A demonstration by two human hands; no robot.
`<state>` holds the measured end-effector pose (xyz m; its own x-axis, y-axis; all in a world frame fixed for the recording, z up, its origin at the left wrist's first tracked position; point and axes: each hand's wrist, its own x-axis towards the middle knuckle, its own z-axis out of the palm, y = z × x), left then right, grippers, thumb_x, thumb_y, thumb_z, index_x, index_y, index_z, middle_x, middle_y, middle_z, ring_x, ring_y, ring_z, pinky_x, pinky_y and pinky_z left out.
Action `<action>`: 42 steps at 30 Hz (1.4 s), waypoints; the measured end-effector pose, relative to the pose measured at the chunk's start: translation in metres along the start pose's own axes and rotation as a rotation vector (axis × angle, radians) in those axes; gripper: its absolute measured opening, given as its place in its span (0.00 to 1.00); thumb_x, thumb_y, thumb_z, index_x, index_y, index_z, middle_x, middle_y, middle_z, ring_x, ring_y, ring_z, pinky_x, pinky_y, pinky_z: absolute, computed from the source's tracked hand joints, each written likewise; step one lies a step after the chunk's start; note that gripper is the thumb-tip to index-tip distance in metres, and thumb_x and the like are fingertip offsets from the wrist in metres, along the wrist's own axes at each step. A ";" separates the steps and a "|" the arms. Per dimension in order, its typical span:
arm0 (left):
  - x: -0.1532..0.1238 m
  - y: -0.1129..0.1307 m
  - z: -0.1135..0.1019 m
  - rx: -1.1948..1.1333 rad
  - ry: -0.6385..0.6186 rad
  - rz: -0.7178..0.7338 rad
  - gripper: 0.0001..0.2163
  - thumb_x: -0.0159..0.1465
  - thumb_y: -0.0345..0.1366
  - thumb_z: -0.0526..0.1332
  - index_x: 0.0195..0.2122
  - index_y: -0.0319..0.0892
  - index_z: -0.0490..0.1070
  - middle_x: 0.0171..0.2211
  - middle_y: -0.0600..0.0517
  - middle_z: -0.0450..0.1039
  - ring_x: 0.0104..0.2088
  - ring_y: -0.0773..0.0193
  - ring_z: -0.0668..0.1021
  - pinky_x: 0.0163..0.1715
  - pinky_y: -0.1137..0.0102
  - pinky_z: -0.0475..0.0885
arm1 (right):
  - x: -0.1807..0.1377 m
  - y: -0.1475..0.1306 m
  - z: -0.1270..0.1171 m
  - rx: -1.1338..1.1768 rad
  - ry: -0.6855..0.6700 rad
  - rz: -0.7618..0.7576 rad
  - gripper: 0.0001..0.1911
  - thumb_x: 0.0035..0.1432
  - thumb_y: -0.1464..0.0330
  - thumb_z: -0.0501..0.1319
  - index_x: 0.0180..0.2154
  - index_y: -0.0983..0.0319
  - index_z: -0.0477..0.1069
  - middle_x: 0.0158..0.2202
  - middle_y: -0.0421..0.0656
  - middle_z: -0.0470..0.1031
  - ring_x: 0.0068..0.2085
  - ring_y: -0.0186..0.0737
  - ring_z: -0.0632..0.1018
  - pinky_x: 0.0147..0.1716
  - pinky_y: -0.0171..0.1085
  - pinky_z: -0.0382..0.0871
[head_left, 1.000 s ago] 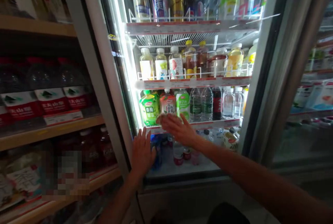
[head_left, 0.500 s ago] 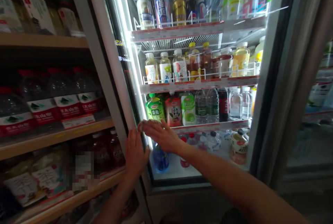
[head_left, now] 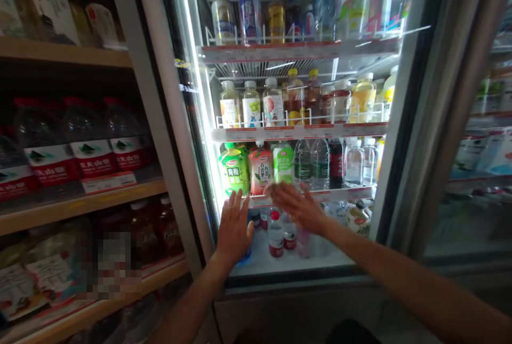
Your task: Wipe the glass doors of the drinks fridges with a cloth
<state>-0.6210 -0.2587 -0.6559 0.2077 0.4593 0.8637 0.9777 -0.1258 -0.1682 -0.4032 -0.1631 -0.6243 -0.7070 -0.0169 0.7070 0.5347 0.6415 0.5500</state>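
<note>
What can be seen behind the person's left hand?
Past the left hand show a green-capped bottle and part of something blue; what the hand covers cannot be seen.

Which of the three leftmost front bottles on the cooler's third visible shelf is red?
The middle one, the red bottle; the green-capped bottle to its left and the light-green bottle to its right are green.

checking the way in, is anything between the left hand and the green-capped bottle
It seems so: pale streaks that look like reflections suggest a closed glass door between the left hand and the green-capped bottle. Nothing else visibly stands in the way.
</note>
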 end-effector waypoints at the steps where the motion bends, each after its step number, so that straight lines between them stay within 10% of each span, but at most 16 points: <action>1: 0.005 0.007 0.002 -0.014 0.001 -0.005 0.31 0.59 0.30 0.55 0.63 0.38 0.45 0.63 0.39 0.49 0.65 0.51 0.49 0.59 0.52 0.56 | 0.000 0.007 -0.002 -0.030 0.043 0.150 0.29 0.55 0.73 0.53 0.59 0.57 0.57 0.65 0.40 0.47 0.67 0.41 0.39 0.63 0.53 0.26; 4: 0.016 0.025 0.008 -0.051 -0.003 0.010 0.31 0.58 0.29 0.54 0.63 0.38 0.45 0.64 0.40 0.49 0.65 0.52 0.47 0.60 0.52 0.55 | -0.007 0.017 -0.006 -0.077 0.086 0.335 0.29 0.56 0.73 0.53 0.60 0.57 0.56 0.65 0.43 0.48 0.67 0.45 0.42 0.62 0.56 0.31; 9: 0.020 0.041 0.022 -0.046 -0.051 0.098 0.31 0.58 0.28 0.54 0.63 0.38 0.46 0.64 0.41 0.49 0.65 0.53 0.47 0.60 0.52 0.55 | -0.036 0.010 -0.006 -0.026 -0.076 -0.034 0.26 0.56 0.74 0.52 0.57 0.53 0.61 0.62 0.38 0.56 0.66 0.38 0.48 0.64 0.50 0.29; 14: 0.023 0.048 0.028 -0.033 -0.037 0.062 0.30 0.58 0.29 0.54 0.62 0.36 0.48 0.64 0.40 0.49 0.65 0.52 0.45 0.61 0.51 0.53 | -0.028 0.017 -0.009 -0.098 0.091 0.325 0.27 0.56 0.72 0.53 0.58 0.57 0.59 0.64 0.44 0.52 0.66 0.45 0.44 0.62 0.55 0.31; 19: 0.026 0.053 0.029 -0.010 -0.016 0.132 0.26 0.59 0.29 0.54 0.60 0.36 0.54 0.62 0.41 0.54 0.65 0.54 0.47 0.62 0.53 0.51 | -0.053 0.013 -0.005 -0.032 -0.040 0.023 0.23 0.56 0.73 0.53 0.54 0.54 0.64 0.62 0.37 0.57 0.66 0.37 0.45 0.64 0.49 0.27; 24: 0.035 0.067 0.036 -0.021 0.029 0.155 0.24 0.59 0.30 0.54 0.58 0.36 0.58 0.61 0.42 0.56 0.65 0.54 0.48 0.62 0.54 0.50 | -0.060 0.028 -0.007 -0.107 0.072 0.366 0.25 0.57 0.71 0.53 0.57 0.56 0.61 0.63 0.45 0.55 0.66 0.46 0.46 0.62 0.56 0.33; 29: 0.042 0.079 0.041 -0.022 0.002 0.241 0.23 0.58 0.30 0.53 0.57 0.37 0.61 0.61 0.45 0.58 0.65 0.55 0.48 0.62 0.55 0.49 | -0.072 0.039 -0.013 -0.097 -0.053 0.151 0.25 0.56 0.73 0.53 0.56 0.54 0.62 0.62 0.40 0.57 0.66 0.41 0.48 0.64 0.52 0.31; 34: 0.055 0.089 0.043 -0.024 0.021 0.218 0.23 0.59 0.30 0.53 0.57 0.37 0.59 0.61 0.44 0.57 0.65 0.54 0.49 0.62 0.53 0.51 | -0.057 0.064 -0.025 -0.169 0.135 0.501 0.26 0.58 0.72 0.51 0.59 0.58 0.59 0.64 0.46 0.52 0.66 0.46 0.44 0.62 0.55 0.36; 39: 0.060 0.094 0.045 -0.029 0.014 0.280 0.22 0.58 0.31 0.53 0.56 0.38 0.61 0.60 0.44 0.58 0.65 0.53 0.50 0.61 0.54 0.52 | -0.085 0.049 -0.020 -0.105 -0.023 0.277 0.23 0.57 0.73 0.52 0.55 0.55 0.64 0.62 0.41 0.57 0.66 0.42 0.44 0.63 0.51 0.33; 42: 0.069 0.100 0.047 -0.027 0.032 0.270 0.23 0.59 0.31 0.53 0.57 0.39 0.60 0.61 0.45 0.57 0.65 0.53 0.50 0.61 0.53 0.52 | -0.083 0.064 -0.024 -0.162 0.034 0.403 0.24 0.58 0.73 0.51 0.56 0.56 0.62 0.63 0.43 0.55 0.66 0.43 0.44 0.63 0.53 0.35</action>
<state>-0.5076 -0.1982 -0.6354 0.4592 0.3776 0.8041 0.8858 -0.2632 -0.3823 -0.2994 -0.1396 -0.6371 -0.4129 0.1834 0.8921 0.8325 0.4732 0.2880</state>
